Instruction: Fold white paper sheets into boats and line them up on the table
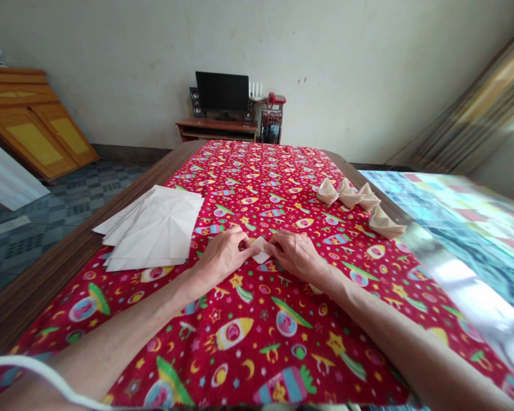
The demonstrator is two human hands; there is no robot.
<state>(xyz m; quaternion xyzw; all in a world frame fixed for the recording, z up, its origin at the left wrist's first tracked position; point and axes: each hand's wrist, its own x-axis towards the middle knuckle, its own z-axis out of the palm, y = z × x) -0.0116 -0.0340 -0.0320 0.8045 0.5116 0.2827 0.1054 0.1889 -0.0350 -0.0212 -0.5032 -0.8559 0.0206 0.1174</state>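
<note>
Between my two hands is a small folded piece of white paper (pixel 261 250), low over the red patterned cloth. My left hand (pixel 227 249) pinches its left edge between thumb and fingers. On the opposite edge, my right hand (pixel 294 251) has its fingers closed on the same paper. To the left lies a fanned stack of creased white paper sheets (pixel 154 231). Several folded paper boat-like shapes stand in a row at the right, the nearest paper shape (pixel 385 221) being closest to the table's right edge.
The red cloth (pixel 240 365) with rocket prints covers a brown wooden table (pixel 124 214). A monitor (pixel 223 91) and red telephone (pixel 274 100) stand by the far wall. A wooden cabinet (pixel 34 123) is at left, a bed with colourful covers (pixel 462 228) at right. A white cable (pixel 38 365) crosses bottom left.
</note>
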